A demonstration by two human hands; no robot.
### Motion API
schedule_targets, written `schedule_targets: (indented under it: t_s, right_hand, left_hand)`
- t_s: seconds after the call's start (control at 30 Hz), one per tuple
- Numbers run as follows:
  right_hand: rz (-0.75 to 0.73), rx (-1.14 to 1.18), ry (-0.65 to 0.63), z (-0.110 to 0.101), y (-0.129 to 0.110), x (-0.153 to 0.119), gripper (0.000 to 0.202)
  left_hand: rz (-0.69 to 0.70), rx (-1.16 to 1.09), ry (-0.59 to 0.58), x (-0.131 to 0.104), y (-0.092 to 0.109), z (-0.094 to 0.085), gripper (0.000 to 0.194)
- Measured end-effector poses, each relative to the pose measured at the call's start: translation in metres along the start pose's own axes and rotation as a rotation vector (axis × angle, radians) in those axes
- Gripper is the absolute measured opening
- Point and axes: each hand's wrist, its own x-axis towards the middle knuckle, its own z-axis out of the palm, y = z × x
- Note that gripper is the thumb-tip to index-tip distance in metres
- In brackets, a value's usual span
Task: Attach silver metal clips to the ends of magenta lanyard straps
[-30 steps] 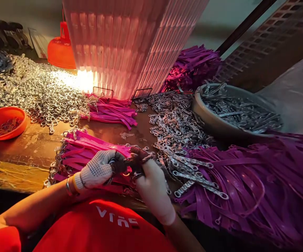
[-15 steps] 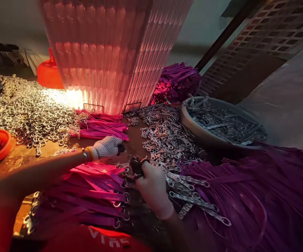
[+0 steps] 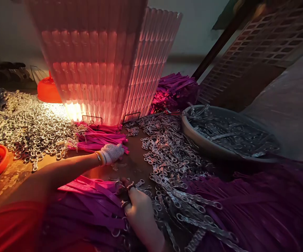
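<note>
A: State the left-side layout.
B: Metal ring chains [image 3: 33,129] lie far left on the surface [image 3: 13,176]. To their right, the gloved left hand [image 3: 112,154] is at the far magenta straps [image 3: 93,138], fingers curled; grip cannot be determined.
A: Right side?
B: The right hand [image 3: 141,206] adjoins the near magenta straps [image 3: 93,196], fingers bent; grip likewise indeterminate. Silvery chain links [image 3: 167,150] lie rightward.
</note>
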Motion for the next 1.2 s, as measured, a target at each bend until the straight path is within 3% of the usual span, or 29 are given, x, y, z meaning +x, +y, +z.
schedule_targets:
  t_s: [0.1, 0.17, 0.27, 0.33, 0.47, 0.6, 0.8, 0.87, 1.07, 1.13, 1.2]
  right_hand:
    - [0.017, 0.055, 0.039, -0.01, -0.003, 0.011, 0.033]
    - [-0.01, 0.173, 0.058, -0.019, -0.011, 0.021, 0.037]
    - [-0.068, 0.246, 0.011, -0.025, -0.028, 0.034, 0.034]
    - [-0.094, 0.183, -0.03, -0.024, -0.04, 0.038, 0.032]
    - [-0.153, -0.08, -0.063, -0.018, -0.057, 0.034, 0.022]
    - [-0.202, -0.275, -0.099, -0.023, -0.066, 0.023, 0.014]
    - [-0.171, -0.337, -0.071, -0.028, -0.073, 0.013, 0.016]
    - [-0.183, -0.34, -0.06, -0.026, -0.074, 0.012, 0.015]
    - [-0.185, -0.321, 0.011, -0.02, -0.071, 0.015, 0.018]
    - [-0.163, -0.295, -0.016, -0.023, -0.074, 0.019, 0.022]
    - [-0.138, -0.299, -0.123, -0.03, -0.078, 0.023, 0.024]
  left_hand:
    - [0.034, -0.051, 0.018, -0.033, -0.008, -0.016, 0.012]
    - [0.016, -0.149, 0.022, -0.064, -0.014, -0.026, 0.017]
    - [-0.11, -0.542, 0.007, -0.117, -0.016, -0.034, 0.028]
    - [-0.179, -0.789, -0.001, -0.147, -0.011, -0.033, 0.032]
    - [-0.225, -0.953, -0.015, -0.183, 0.002, -0.021, 0.033]
    - [-0.267, -1.119, -0.049, -0.19, 0.006, -0.006, 0.038]
    - [-0.288, -1.277, -0.063, -0.19, 0.005, 0.009, 0.037]
    - [-0.237, -1.168, -0.029, -0.193, 0.005, 0.009, 0.038]
    - [0.101, -0.379, 0.256, -0.197, 0.002, 0.005, 0.015]
    - [0.091, -0.361, 0.22, -0.195, -0.002, 0.005, 0.018]
    - [0.009, -0.464, 0.155, -0.194, -0.006, 0.006, 0.029]
